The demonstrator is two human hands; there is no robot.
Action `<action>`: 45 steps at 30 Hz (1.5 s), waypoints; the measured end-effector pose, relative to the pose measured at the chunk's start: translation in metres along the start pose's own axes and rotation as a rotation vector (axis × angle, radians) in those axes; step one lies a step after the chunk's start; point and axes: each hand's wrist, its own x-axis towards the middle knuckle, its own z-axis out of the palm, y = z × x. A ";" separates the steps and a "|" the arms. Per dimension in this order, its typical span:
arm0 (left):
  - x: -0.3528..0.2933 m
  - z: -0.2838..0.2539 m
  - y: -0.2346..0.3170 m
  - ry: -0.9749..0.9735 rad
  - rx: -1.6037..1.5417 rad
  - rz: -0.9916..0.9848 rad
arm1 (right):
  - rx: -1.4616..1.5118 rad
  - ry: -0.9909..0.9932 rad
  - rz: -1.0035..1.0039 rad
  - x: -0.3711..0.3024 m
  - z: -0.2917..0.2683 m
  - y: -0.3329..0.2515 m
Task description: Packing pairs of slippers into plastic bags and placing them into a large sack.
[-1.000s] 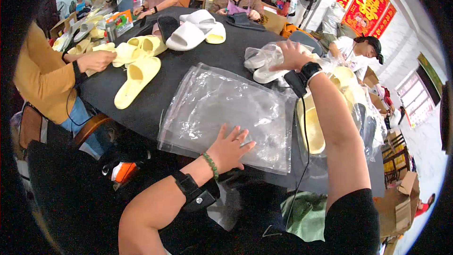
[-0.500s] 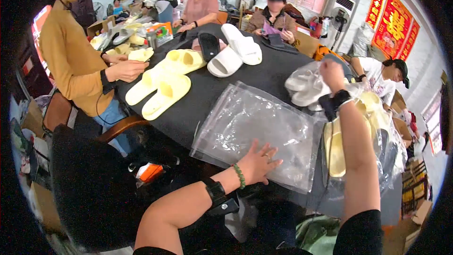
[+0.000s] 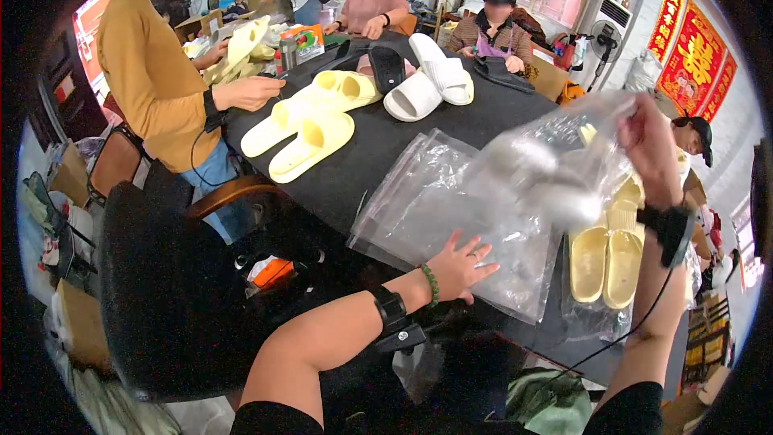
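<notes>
My left hand (image 3: pixel 460 267) lies with spread fingers at the near edge of a flat stack of clear plastic bags (image 3: pixel 435 185) on the dark table. Raised at the right, my right hand (image 3: pixel 651 149) grips the upper edge of a clear plastic bag (image 3: pixel 596 117) between closed fingers. A pair of white slippers (image 3: pixel 555 181), smeared by motion, hangs inside that bag above the stack. Pale yellow slippers (image 3: pixel 605 262) in clear plastic lie on the table beneath my right forearm.
Loose yellow slippers (image 3: pixel 312 145) and white slippers (image 3: pixel 415 97) stand on the black table (image 3: pixel 378 141). At the left a person in a mustard top (image 3: pixel 157 72) holds a yellow slipper. More people sit across the table and at the right. A chair (image 3: pixel 161 298) stands at my left.
My right hand has lifted the bagged white slippers off the table and swung them nearer, over the bag stack. My left hand stays on the stack. The view has shifted slightly.
</notes>
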 end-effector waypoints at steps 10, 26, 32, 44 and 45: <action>-0.011 0.020 -0.008 0.249 -0.493 0.086 | 0.134 -0.206 0.179 -0.065 0.056 0.029; 0.000 -0.005 0.004 -0.166 -0.015 -0.096 | -0.394 -0.454 -0.057 -0.077 0.075 0.093; -0.002 0.000 0.004 -0.099 0.048 -0.082 | -1.286 0.005 -0.336 -0.093 -0.017 0.125; 0.002 -0.004 0.010 -0.047 0.087 -0.088 | -1.051 0.065 0.069 -0.143 -0.063 0.191; 0.003 -0.005 0.011 -0.081 0.084 -0.108 | -1.047 0.070 0.070 -0.140 -0.060 0.189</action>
